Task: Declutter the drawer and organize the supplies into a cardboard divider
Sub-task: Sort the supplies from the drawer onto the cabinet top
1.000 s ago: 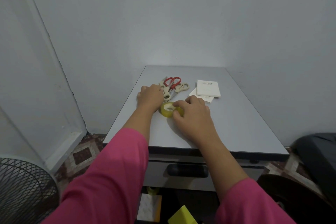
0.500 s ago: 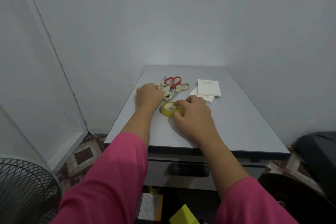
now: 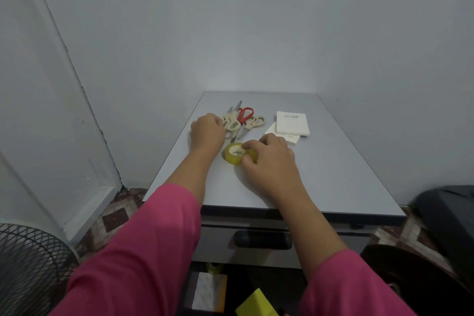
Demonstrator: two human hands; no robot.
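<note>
2 hands in pink sleeves reach over the grey desk top (image 3: 333, 174). The right hand (image 3: 272, 159) has its fingers curled around the right side of a yellow tape roll (image 3: 234, 153), which lies flat on the desk with its white core facing up; the thumb and the index finger press on its rim. The left hand (image 3: 207, 131) is closed into a loose fist just left of the scissors (image 3: 241, 120), and I cannot tell if it holds something inside. The scissors are a small pile: beige handles and 1 pair with red handles, blades pointing to the wall. Right of them, 2 white paper pads (image 3: 292, 123) lie one partly over the other. Under the desk edge, the drawer (image 3: 264, 238) with a dark handle is seen, and below it some yellow and white supplies (image 3: 209, 292), partly hidden.
</note>
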